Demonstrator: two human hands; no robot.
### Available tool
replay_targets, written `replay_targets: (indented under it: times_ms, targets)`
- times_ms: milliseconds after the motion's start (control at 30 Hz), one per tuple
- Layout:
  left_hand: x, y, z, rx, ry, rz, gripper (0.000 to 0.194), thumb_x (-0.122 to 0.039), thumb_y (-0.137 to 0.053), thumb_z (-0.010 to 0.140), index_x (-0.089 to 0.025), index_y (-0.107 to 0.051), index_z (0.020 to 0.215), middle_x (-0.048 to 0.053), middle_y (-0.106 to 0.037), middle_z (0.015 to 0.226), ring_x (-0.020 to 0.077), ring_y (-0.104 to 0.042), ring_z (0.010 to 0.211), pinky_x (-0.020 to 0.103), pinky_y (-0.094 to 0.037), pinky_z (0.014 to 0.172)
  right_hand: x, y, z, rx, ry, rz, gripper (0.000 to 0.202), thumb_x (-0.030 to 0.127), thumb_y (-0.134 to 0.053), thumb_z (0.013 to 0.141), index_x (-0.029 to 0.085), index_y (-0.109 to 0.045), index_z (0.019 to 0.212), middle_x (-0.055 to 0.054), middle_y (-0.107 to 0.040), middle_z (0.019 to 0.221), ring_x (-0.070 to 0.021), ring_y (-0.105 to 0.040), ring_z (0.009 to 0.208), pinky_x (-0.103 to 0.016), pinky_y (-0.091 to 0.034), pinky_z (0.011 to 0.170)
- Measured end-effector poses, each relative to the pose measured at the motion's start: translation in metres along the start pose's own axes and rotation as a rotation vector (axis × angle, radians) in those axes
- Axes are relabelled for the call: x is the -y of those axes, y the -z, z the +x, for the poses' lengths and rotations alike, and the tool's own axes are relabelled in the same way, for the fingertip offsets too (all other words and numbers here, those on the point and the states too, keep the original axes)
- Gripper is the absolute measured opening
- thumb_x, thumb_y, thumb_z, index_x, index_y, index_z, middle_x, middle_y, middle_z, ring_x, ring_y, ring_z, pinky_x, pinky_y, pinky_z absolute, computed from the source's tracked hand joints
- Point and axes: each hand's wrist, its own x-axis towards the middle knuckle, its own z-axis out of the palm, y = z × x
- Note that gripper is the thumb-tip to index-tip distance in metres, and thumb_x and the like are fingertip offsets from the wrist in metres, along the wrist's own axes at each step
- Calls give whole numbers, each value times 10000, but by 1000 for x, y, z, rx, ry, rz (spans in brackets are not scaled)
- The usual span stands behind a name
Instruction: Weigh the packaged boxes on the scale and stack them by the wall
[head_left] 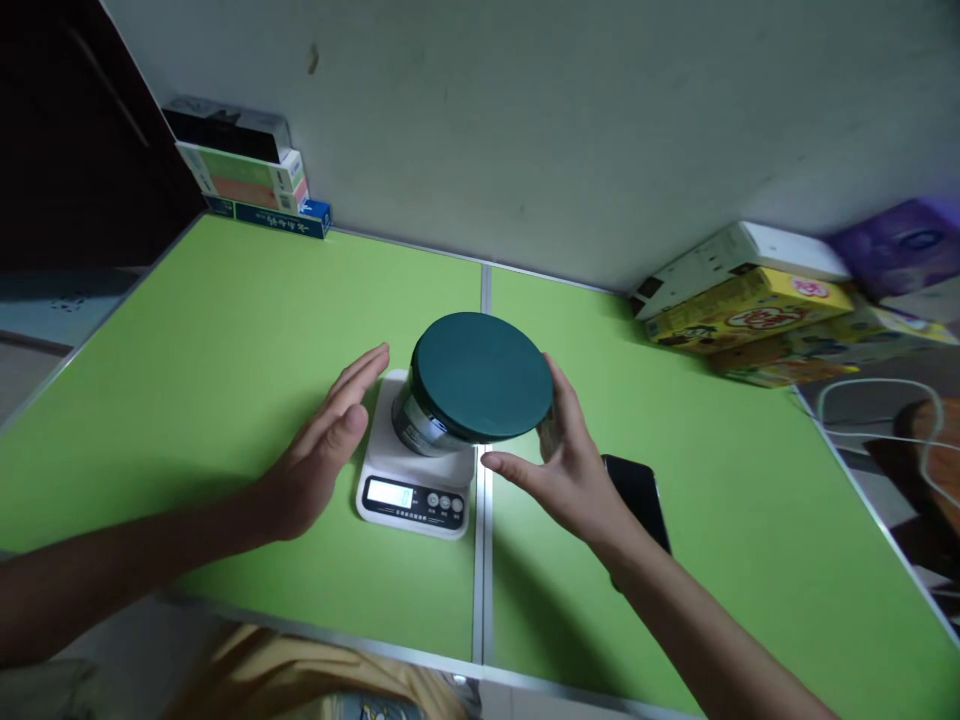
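A round jar with a wide dark green lid (484,375) is over the white digital kitchen scale (382,450), its lid reaching past the scale's right side. The scale's lit display seems to read 0. My right hand (566,455) is at the jar's right side, fingers curled behind it and thumb stretched along the lower front. The jar hides its fingertips. To the left of the jar, my left hand (322,450) is open, fingers straight and palm toward the jar, with a gap between them.
A dark phone (639,500) lies by my right wrist on the green tabletop (225,330). Stacked boxes (251,175) stand at the back left against the wall. More cartons (750,310) are piled at the right edge, near a white cable (874,382).
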Motion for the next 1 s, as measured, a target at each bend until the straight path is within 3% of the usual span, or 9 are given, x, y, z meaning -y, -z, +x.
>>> replay_targets:
  times_ms: [133, 267, 400, 533, 633, 700, 833, 1000]
  targets:
    - [-4, 2, 1, -16, 34, 6, 693, -633, -226, 970, -248, -286, 1543, -11, -189, 1655, 264, -116, 1530, 422, -113, 1257, -13, 8, -1, 23, -7, -9, 1095, 615, -759, 709, 362, -109, 1552, -111, -217, 1626, -333, -256, 1491, -595, -248, 1197]
    - [-2, -3, 4, 33, 9, 26, 699, -638, -232, 969, -240, -307, 1539, -9, -222, 1645, 245, -151, 1526, 378, -130, 1261, -12, 1, 2, 88, 5, -15, 1076, 617, -763, 701, 339, -159, 1548, -116, -271, 1608, -330, -297, 1473, -568, -290, 1187]
    - [-1, -13, 8, 126, -76, 4, 781, -678, -243, 946, -212, -204, 1571, 30, -171, 1657, 269, -85, 1535, 404, -76, 1268, 6, -15, 12, 41, 58, -64, 960, 640, -746, 701, 264, -346, 1488, -168, -521, 1414, -378, -526, 1280, -588, -468, 1033]
    - [-10, -4, 15, 96, -125, -103, 846, -723, -247, 918, -227, -97, 1587, 50, -170, 1658, 291, -55, 1536, 457, -106, 1263, 36, -25, 34, -87, 177, -145, 857, 612, -773, 682, 294, -460, 1414, -150, -596, 1312, -385, -611, 1126, -583, -541, 894]
    - [-13, 25, 24, 74, -134, -176, 828, -733, -240, 914, -272, -91, 1585, 21, -170, 1660, 290, -90, 1534, 451, -162, 1255, 59, -40, 66, -88, 267, -162, 844, 625, -782, 661, 312, -490, 1389, -137, -592, 1317, -396, -590, 1159, -600, -518, 930]
    - [-8, 50, 33, 21, -103, -205, 814, -745, -239, 908, -310, -91, 1580, -10, -136, 1667, 283, -92, 1534, 436, -179, 1249, 71, -61, 95, -52, 301, -138, 860, 634, -778, 664, 286, -484, 1394, -143, -580, 1337, -391, -566, 1202, -598, -482, 991]
    - [15, 109, 55, -184, 25, -220, 761, -756, -245, 901, -394, -110, 1556, -37, -94, 1672, 289, -142, 1525, 484, -245, 1213, 82, -130, 166, 10, 365, -8, 952, 641, -778, 657, 211, -421, 1428, -183, -513, 1422, -378, -518, 1274, -560, -438, 1057]
    - [42, 189, 91, -377, 66, -78, 704, -756, -165, 905, -412, -217, 1517, 10, -277, 1627, 290, -273, 1479, 547, -324, 1133, 96, -226, 253, 53, 426, 135, 1004, 589, -808, 633, 194, -364, 1442, -186, -520, 1405, -354, -499, 1292, -521, -408, 1085]
